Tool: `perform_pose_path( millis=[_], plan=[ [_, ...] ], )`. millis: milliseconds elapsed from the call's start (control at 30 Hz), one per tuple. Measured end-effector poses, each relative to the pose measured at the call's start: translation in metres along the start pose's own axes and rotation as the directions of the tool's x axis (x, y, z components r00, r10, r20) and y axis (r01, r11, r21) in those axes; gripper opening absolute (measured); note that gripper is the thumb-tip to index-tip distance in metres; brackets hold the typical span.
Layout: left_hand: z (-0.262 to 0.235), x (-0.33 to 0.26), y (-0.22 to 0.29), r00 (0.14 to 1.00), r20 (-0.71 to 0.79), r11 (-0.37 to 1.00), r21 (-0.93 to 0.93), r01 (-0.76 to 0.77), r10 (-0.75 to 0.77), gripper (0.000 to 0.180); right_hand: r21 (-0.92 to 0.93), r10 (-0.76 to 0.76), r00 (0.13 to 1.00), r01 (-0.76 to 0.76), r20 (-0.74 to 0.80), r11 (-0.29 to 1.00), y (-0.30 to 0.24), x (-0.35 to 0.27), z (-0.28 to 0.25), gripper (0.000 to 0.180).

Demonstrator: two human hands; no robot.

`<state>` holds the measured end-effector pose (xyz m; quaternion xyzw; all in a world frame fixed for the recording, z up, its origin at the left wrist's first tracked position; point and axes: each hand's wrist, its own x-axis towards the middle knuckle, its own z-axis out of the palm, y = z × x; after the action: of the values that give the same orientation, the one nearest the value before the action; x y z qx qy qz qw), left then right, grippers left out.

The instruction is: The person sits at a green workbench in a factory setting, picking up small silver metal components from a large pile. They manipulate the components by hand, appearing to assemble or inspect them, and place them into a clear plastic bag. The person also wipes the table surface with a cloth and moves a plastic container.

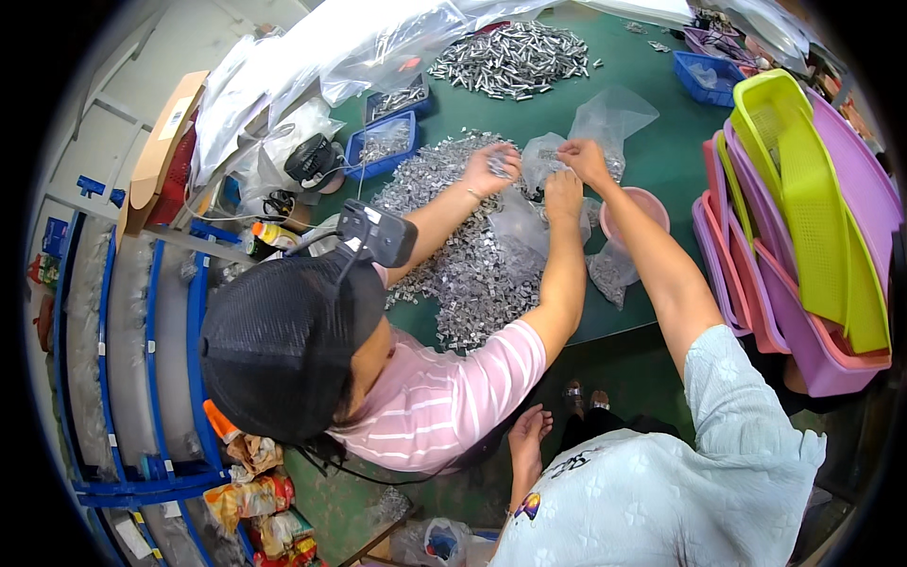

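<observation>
My right hand [588,163] reaches far over the green table, its fingers pinched on the edge of a clear plastic bag [543,156]. My left hand [530,433] hangs low by my body, off the table, with loosely bent fingers and nothing visible in it. A co-worker's right hand [564,194] is at the same bag, just below mine. The co-worker's other hand [491,170] holds small metal pieces above a wide heap of small silver metal parts [472,283]. Another clear bag [612,274] with metal parts lies near the table's front edge.
A pink bowl [647,210] stands right of the bags. Stacked purple, pink and green plastic baskets [803,189] rise at the right. Farther back lie a pile of metal tubes [515,59] and blue bins [383,144]. The co-worker's black cap [283,350] is close at my left.
</observation>
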<state>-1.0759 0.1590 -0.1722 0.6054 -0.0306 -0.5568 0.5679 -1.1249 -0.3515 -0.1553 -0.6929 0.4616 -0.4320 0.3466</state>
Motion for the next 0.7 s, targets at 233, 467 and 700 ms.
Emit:
perform_pose_path(
  millis=[233, 467, 700],
  plan=[
    [-0.008, -0.004, -0.007, 0.992, -0.125, 0.998, -0.049, 0.028, -0.034, 0.025, -0.359, 0.040, 0.999, -0.030, 0.020, 0.933, 0.008, 0.008, 0.030, 0.016],
    [-0.010, -0.007, -0.009, 0.982, -0.184, 0.997, -0.071, 0.040, -0.053, 0.026, -0.341, 0.064, 0.998, -0.063, -0.009, 0.938, 0.021, 0.035, 0.027, 0.020],
    [0.005, 0.000, -0.003, 0.996, -0.080, 0.996, -0.083, 0.036, -0.043, 0.027, 0.275, 0.133, 0.983, -0.093, -0.131, 0.957, -0.012, -0.005, -0.048, 0.020]
  ],
)
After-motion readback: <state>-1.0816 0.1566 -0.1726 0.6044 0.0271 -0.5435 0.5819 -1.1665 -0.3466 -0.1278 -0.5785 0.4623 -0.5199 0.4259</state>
